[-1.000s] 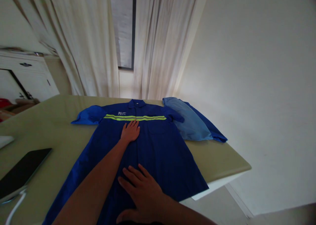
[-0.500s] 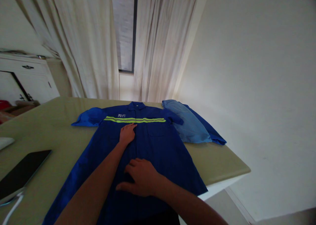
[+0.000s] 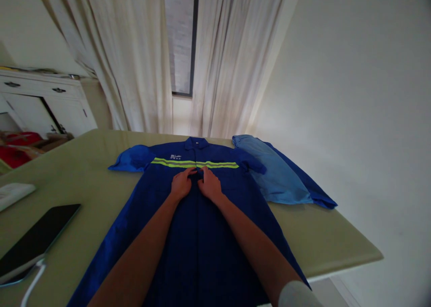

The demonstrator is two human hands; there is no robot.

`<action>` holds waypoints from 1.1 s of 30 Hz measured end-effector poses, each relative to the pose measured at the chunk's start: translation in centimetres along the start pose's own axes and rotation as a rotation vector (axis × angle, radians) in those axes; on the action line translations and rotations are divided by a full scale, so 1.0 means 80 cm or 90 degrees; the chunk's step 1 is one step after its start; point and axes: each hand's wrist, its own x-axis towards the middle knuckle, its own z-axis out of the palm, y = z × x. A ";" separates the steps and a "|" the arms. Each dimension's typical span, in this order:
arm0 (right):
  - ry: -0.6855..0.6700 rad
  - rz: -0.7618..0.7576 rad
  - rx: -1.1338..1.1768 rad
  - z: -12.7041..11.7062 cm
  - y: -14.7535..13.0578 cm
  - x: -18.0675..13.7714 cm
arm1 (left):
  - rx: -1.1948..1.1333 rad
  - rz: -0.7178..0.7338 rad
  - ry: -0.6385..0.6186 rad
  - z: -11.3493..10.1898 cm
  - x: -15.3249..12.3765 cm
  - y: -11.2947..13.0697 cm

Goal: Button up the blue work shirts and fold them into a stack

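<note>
A dark blue work shirt with short sleeves and a yellow-green reflective stripe across the chest lies spread on the table, collar at the far end. My left hand pinches the front placket just under the stripe. Close beside it, my right hand has its fingers closed on the same placket from the other side. A little of the cloth is raised between the two hands. Any button under the fingertips is too small to make out.
Right of the shirt lies a light blue garment over a darker blue one. On the left of the table are a black tablet with a white cable and a white object. Curtains hang behind.
My right hand has moved forward from the lower shirt to the placket beside my left hand, and its fingers have closed. My view has shifted slightly left.
</note>
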 end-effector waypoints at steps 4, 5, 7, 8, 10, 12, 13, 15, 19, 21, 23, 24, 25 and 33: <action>0.048 0.047 0.144 0.005 0.025 0.009 | 0.080 0.008 0.013 0.002 -0.002 0.007; 0.058 0.057 0.163 0.006 0.029 0.012 | 0.106 0.019 0.009 0.002 -0.003 0.008; 0.064 0.049 0.176 0.009 0.034 0.015 | 0.145 0.045 -0.004 0.004 -0.006 0.011; 0.061 0.037 0.174 0.010 0.034 0.016 | 0.155 0.055 -0.008 0.004 -0.007 0.012; 0.052 0.018 0.156 0.011 0.032 0.016 | 0.156 0.071 -0.013 0.004 -0.008 0.013; 0.043 0.007 0.131 0.011 0.028 0.014 | 0.140 0.081 -0.015 0.003 -0.009 0.011; 0.038 0.002 0.119 0.010 0.025 0.012 | 0.131 0.083 -0.013 0.003 -0.008 0.010; 0.018 -0.011 0.098 0.007 0.021 0.009 | 0.119 0.081 -0.006 0.001 -0.008 0.009; -0.008 -0.005 0.055 0.006 0.018 0.004 | 0.139 0.109 0.014 0.000 -0.010 0.012; 0.004 -0.002 0.043 0.009 0.018 0.005 | 0.175 0.137 0.022 0.000 -0.013 0.018; 0.021 -0.003 0.049 0.012 0.020 0.006 | 0.213 0.156 0.025 0.000 -0.017 0.024; 0.026 -0.004 0.057 0.013 0.021 0.007 | 0.225 0.162 0.026 0.000 -0.018 0.027; 0.029 -0.007 0.067 0.014 0.022 0.008 | 0.230 0.166 0.029 0.001 -0.019 0.029; 0.099 0.035 0.139 0.017 0.031 0.015 | 0.117 0.122 0.051 0.005 -0.014 0.028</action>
